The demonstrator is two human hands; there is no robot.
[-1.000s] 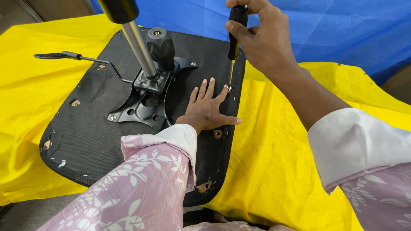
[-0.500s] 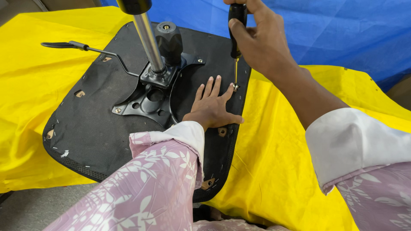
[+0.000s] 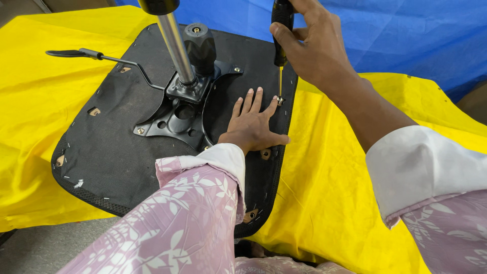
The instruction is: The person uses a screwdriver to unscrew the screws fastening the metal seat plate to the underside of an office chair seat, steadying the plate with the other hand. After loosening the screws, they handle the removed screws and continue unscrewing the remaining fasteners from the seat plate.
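An upturned black chair seat (image 3: 127, 147) lies on a yellow sheet (image 3: 324, 193). A black metal mechanism plate (image 3: 177, 114) with a shiny gas cylinder (image 3: 175, 45) and a black knob (image 3: 199, 45) is fixed at its middle. My left hand (image 3: 251, 124) lies flat on the seat, fingers spread, fingertips beside a small screw (image 3: 279, 100) near the right edge. My right hand (image 3: 312, 45) grips the black handle of a screwdriver (image 3: 282, 30), held upright with its tip on that screw.
A black lever (image 3: 91, 55) sticks out left from the mechanism. Small brown mounting holes dot the seat's rim, one (image 3: 249, 215) near my left sleeve. A blue tarp (image 3: 406, 35) covers the back. Grey floor (image 3: 40, 253) shows at the lower left.
The screwdriver has come down from above the seat edge until its tip rests on the screw. My left hand has stayed flat on the seat, fingertips close to the screw.
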